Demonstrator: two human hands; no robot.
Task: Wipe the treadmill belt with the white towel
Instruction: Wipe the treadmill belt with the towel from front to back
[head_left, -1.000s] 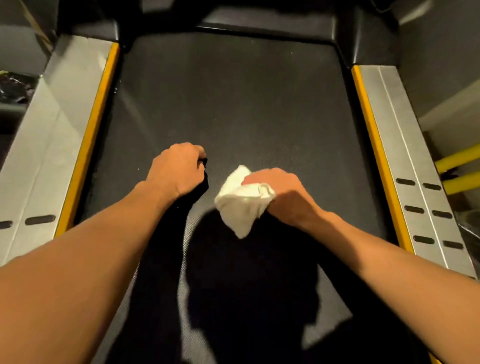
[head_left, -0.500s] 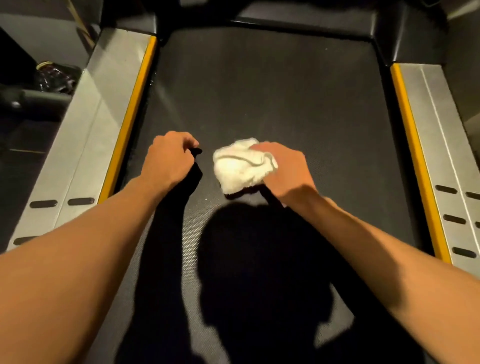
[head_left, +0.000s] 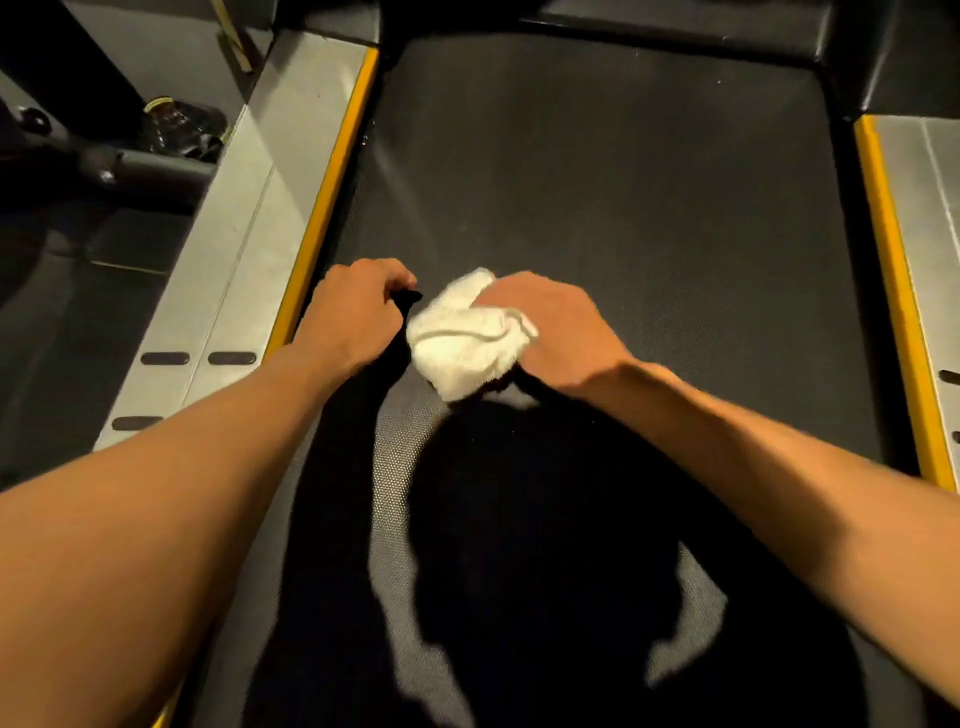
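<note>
Dark treadmill belt (head_left: 623, 208) bears a crumpled white towel (head_left: 462, 345), gripped by right hand (head_left: 563, 332).

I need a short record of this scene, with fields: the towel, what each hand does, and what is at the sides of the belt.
towel: white towel, bunched, seems to touch the treadmill belt
right: right hand grips the towel from its right side
left: left hand, fingers curled, nothing seen in it, rests on the belt just left of the towel
sides: grey side rails, each with a yellow strip along the belt
</note>
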